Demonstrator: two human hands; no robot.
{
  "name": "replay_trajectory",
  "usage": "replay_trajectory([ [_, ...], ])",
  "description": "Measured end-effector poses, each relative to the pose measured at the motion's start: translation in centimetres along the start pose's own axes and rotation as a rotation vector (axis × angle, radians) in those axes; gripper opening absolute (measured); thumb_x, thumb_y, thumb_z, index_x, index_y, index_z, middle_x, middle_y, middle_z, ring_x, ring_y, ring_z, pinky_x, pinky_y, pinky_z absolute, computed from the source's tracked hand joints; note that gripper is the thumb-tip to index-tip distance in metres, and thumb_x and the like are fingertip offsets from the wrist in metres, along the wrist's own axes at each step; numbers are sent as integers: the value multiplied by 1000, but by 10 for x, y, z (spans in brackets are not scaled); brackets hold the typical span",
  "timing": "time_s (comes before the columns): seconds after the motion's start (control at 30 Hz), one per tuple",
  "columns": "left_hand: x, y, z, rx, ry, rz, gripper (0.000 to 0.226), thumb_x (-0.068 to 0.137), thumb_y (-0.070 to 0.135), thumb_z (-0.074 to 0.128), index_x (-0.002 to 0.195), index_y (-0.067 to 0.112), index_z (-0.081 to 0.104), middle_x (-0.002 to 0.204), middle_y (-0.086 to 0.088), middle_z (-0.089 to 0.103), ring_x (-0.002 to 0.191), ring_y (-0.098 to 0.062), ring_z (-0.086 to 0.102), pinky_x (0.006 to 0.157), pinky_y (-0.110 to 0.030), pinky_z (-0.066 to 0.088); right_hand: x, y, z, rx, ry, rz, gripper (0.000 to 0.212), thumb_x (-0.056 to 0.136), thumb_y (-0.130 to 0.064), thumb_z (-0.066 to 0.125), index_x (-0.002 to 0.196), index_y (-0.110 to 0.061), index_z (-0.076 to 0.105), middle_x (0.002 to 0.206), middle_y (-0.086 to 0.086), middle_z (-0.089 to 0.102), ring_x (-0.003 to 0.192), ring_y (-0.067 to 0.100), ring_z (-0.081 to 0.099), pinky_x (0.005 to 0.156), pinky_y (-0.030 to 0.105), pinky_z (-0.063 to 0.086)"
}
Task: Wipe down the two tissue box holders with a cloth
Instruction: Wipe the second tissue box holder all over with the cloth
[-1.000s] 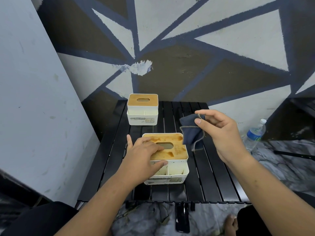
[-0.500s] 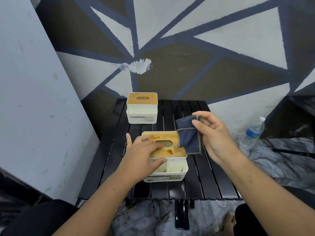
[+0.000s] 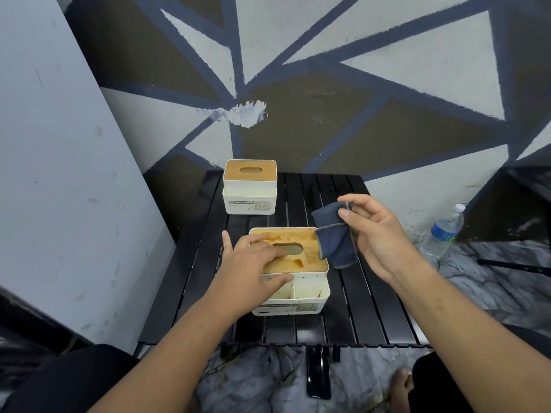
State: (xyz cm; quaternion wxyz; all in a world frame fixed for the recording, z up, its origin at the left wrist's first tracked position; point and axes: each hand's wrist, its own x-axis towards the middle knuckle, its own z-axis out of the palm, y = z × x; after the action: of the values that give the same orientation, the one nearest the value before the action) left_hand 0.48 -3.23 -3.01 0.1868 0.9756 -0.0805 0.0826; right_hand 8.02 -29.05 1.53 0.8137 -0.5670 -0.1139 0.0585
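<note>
Brown stains blotch the wooden lid [image 3: 310, 262] of the near white plastic tissue box holder [image 3: 307, 293], pressed flat-fingered by the left hand [image 3: 250, 269] onto the black slatted table [image 3: 372, 308], so wiping seems barely begun. The right hand [image 3: 378, 236] pinches a dark blue cloth [image 3: 335, 239] over the lid's right edge. The far matching holder [image 3: 250, 186] stands behind, unobstructed, with a plastic water bottle [image 3: 444, 231] off on the floor.

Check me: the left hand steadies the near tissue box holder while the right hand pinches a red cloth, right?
Only the colour is wrong: the head view shows the right hand pinching a dark blue cloth; the rest stands.
</note>
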Motion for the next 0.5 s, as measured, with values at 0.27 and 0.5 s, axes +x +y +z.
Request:
replay_trajectory([
  [0.27,0,0,1,-9,6,-4,53,94,71,66,140,46,64,136,28,64,153,-7,28,128,-66,-17,5,-5,2,-553,-9,-36,24,98,-12,78,110,-32,80,104,-8,82,102,12,77,87,29,58],
  [0.5,0,-1,1,-22,10,-7,53,93,71,67,140,45,65,134,28,64,153,-7,29,128,-65,-18,10,6,8,-803,-19,-111,22,97,-17,80,105,-36,72,97,-19,79,95,1,73,82,22,55],
])
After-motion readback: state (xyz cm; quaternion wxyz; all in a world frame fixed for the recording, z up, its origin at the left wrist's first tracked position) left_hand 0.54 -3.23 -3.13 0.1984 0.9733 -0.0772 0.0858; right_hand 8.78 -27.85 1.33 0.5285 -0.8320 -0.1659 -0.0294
